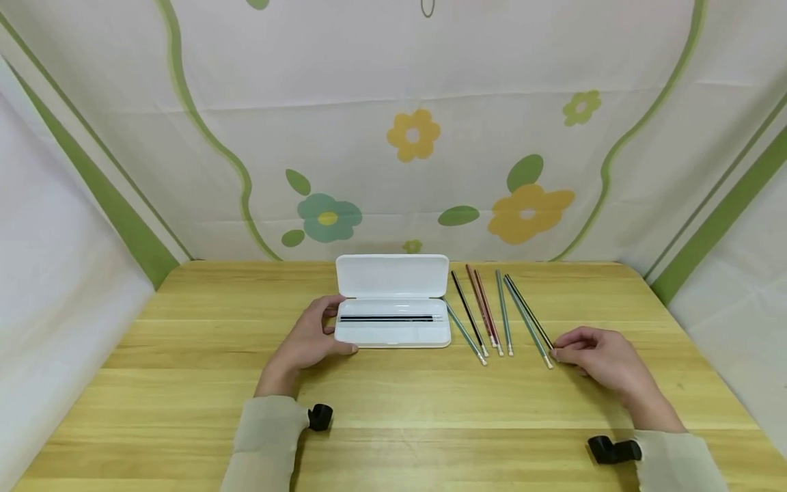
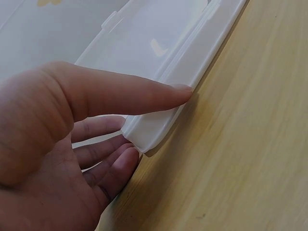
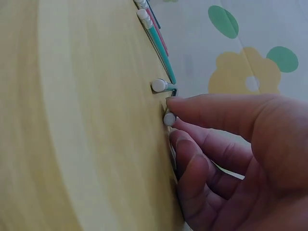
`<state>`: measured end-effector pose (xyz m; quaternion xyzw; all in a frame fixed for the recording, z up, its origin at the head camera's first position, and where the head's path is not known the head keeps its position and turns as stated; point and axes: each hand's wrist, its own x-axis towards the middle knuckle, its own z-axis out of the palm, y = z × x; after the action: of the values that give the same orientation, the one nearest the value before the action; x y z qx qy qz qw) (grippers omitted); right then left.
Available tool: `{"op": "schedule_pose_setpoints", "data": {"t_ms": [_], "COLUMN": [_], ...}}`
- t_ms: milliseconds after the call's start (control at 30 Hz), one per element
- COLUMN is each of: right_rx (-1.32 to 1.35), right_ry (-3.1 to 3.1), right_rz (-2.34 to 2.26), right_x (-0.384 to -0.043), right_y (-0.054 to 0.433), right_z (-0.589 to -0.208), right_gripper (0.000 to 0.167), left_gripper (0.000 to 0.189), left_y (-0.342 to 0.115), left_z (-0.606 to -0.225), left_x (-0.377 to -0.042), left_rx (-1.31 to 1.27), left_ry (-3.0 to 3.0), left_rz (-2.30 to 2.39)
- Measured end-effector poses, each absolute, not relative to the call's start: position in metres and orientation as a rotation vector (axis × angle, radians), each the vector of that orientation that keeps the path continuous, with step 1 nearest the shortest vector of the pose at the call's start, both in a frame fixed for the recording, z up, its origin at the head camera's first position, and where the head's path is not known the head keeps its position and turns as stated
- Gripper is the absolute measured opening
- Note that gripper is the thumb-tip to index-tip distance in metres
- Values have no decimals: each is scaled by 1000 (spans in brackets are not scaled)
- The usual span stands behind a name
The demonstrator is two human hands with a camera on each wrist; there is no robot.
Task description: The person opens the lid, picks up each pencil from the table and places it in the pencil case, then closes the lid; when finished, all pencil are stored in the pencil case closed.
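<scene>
A white pencil case point(image 1: 393, 338) lies with its lid point(image 1: 393, 276) raised, with black pencils point(image 1: 387, 318) lying lengthwise inside. My left hand point(image 1: 307, 339) grips its left end; in the left wrist view the thumb point(image 2: 144, 96) lies along the front wall and the other fingers are at the end corner. Over on the right, my right hand point(image 1: 599, 355) pinches a black pencil point(image 1: 530, 311) near its eraser end. That white eraser point(image 3: 169, 119) shows between thumb and fingers in the right wrist view. A teal pencil point(image 1: 533, 331) lies close beside it on the table.
Between the case and my right hand lie loose pencils: a teal one point(image 1: 466, 333) touching the case, a black one point(image 1: 468, 311), red ones point(image 1: 481, 304) and another teal one point(image 1: 504, 314). A flowered cloth point(image 1: 369, 157) hangs behind the wooden table point(image 1: 430, 417).
</scene>
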<state>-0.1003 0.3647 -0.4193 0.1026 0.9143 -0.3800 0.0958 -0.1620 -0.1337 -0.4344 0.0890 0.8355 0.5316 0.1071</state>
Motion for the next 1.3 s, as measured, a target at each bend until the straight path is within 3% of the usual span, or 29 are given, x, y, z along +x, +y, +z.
{"op": "schedule_pose_setpoints", "data": {"t_ms": [1300], "right_rx": [308], "right_ry": [2812], "right_rz": [-953], "right_x": [-101], "right_y": [363], "right_z": [-421], "right_gripper": [33], "left_gripper": [92], "left_y": [-132], "left_z": [-433], "left_x": [-159], "left_rx": [225], "left_ry": [2481], "left_rz": [1551]}}
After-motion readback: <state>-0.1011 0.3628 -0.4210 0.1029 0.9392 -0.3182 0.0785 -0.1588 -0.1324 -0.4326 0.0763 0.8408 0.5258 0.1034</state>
